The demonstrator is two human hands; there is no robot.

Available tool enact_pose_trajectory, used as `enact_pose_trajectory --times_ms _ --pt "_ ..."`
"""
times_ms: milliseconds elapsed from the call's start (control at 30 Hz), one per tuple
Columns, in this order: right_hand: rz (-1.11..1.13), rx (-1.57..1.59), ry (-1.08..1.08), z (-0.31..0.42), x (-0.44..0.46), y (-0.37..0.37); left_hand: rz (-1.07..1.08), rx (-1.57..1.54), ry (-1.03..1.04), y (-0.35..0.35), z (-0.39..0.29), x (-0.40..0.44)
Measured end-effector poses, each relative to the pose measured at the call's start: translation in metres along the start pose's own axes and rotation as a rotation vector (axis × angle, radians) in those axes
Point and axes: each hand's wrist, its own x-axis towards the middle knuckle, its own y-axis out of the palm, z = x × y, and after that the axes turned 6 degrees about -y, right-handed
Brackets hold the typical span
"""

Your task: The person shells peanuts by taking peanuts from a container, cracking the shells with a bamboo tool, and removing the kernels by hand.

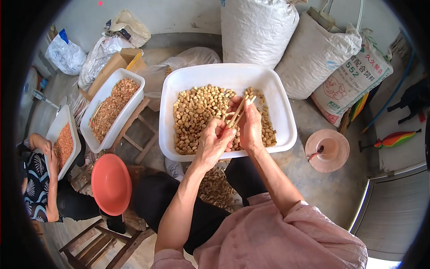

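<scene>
Both hands are over a white plastic tub (282, 107) of unshelled peanuts (195, 112). A pair of slim bamboo sticks (237, 114), like tongs, slants up between the hands. My left hand (214, 141) is closed round their lower end, thumb on top. My right hand (251, 127) is curled about the upper part, its thumb on one side and its fingers on the other. Whether a peanut sits in the fingers is hidden.
Peanut shells (215, 188) lie beneath the tub. A red basin (112, 184) is at left, near a tub of shelled peanuts (114, 107). Another person's hands (48, 150) are at a smaller tub. White sacks (260, 33) stand behind; a pink hat (327, 150) is on the floor.
</scene>
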Motion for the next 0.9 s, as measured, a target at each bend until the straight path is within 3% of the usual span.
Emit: enact_pose_trajectory --times_ms 200,600,900 --pt "-0.023 -0.376 -0.070 0.001 -0.005 0.004 -0.109 -0.029 0.012 -0.001 0.011 0.004" --pt "-0.087 -0.258 -0.112 -0.008 -0.002 0.002 -0.207 0.044 0.062 0.000 0.014 0.008" --pt "-0.070 -0.340 -0.041 -0.001 -0.004 0.010 -0.275 -0.156 0.090 0.002 0.025 0.020"
